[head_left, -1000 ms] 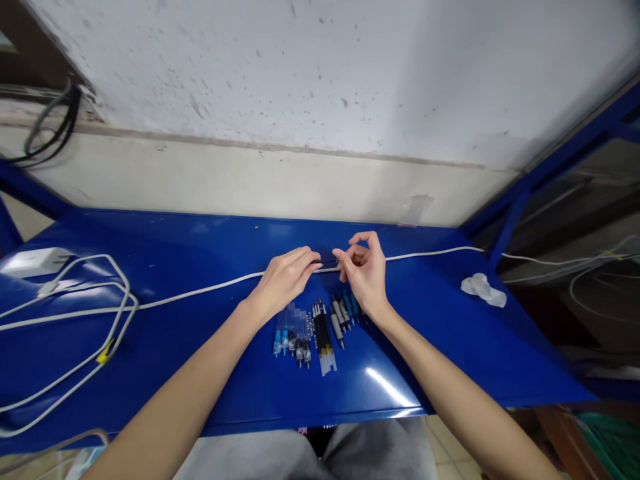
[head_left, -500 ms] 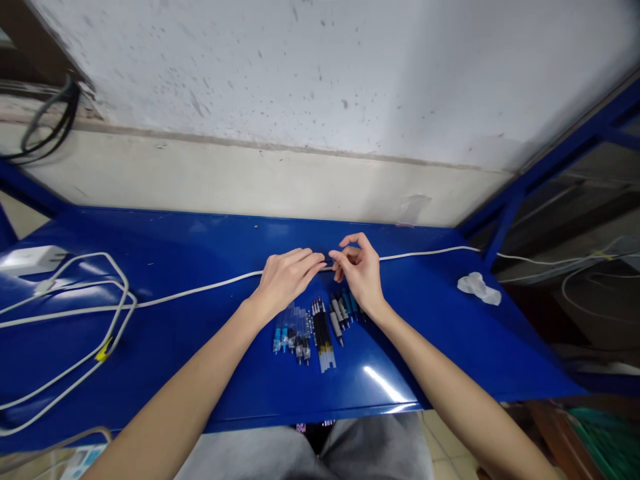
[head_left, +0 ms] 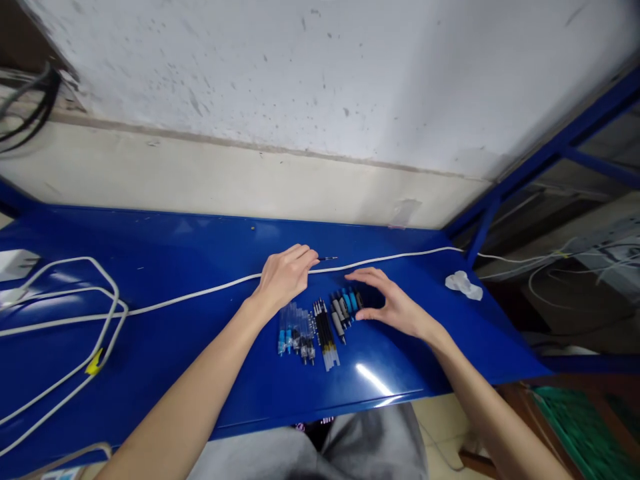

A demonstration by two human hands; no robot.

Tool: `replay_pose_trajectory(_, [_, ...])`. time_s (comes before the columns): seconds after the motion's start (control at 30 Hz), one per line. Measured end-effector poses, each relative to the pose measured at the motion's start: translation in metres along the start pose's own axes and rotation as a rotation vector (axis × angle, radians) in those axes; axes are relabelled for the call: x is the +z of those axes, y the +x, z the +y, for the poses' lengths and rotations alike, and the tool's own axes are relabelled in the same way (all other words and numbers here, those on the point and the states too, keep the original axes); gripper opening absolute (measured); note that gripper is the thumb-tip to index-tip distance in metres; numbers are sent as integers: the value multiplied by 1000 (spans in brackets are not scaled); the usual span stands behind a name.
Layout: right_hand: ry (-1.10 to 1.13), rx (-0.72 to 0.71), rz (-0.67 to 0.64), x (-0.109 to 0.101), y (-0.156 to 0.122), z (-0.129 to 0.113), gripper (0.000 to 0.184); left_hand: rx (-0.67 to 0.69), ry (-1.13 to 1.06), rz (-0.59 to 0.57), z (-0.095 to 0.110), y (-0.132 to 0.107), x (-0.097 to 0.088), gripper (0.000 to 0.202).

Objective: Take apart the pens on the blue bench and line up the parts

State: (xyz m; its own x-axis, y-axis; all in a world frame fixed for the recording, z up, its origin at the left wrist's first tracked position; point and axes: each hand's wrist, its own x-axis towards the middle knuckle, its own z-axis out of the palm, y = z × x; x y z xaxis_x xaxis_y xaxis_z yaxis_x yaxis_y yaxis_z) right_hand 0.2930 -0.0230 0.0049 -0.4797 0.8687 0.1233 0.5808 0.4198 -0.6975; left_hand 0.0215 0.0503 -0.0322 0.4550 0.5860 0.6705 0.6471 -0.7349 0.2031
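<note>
Plainly, the left hand (head_left: 286,277) has its grip closed on a thin dark refill (head_left: 326,259). The refill's pointed end pokes out past the fingertips, just above the white cable (head_left: 200,291) that crosses the blue counter (head_left: 200,373). It looks light, slender and probably bendable, so it is best pinched near the middle rather than at its fine tip. The right hand (head_left: 395,305) hovers with its grip wide open and empty over short blue and grey pen parts (head_left: 346,303). Beside these, black refills (head_left: 325,328) and clear barrels (head_left: 296,331) lie side by side. A crumpled white scrap (head_left: 463,283) sits well to the right.
</note>
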Motion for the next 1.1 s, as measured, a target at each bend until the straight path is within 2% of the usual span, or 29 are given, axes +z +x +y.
replay_pose_trajectory(0.07, [-114, 4, -23, 7, -6, -14, 61, 11, -19, 7, 2, 0, 1, 21])
replay_pose_trajectory(0.13, [-213, -23, -26, 15, -5, -29, 45, 27, -26, 27, 4, 1, 1, 22])
replay_pose_trajectory(0.27, [-328, -90, -64, 31, 7, -55, 27, 36, 5, 75, 5, 1, -1, 20])
replay_pose_trajectory(0.37, [-391, -115, -86, 43, 16, -65, 20, 28, 22, 85, 5, 2, -2, 21])
replay_pose_trajectory(0.57, [-451, -107, -111, 55, 24, -67, 14, 15, 15, 85, 4, 2, -2, 22])
replay_pose_trajectory(0.9, [-492, -120, -155, 55, 32, -69, 6, -16, -12, 66, 6, 3, -4, 24])
replay_pose_trajectory(1.1, [-440, -73, -165, 58, 36, -65, 5, -32, -19, 58, 5, 2, -5, 24])
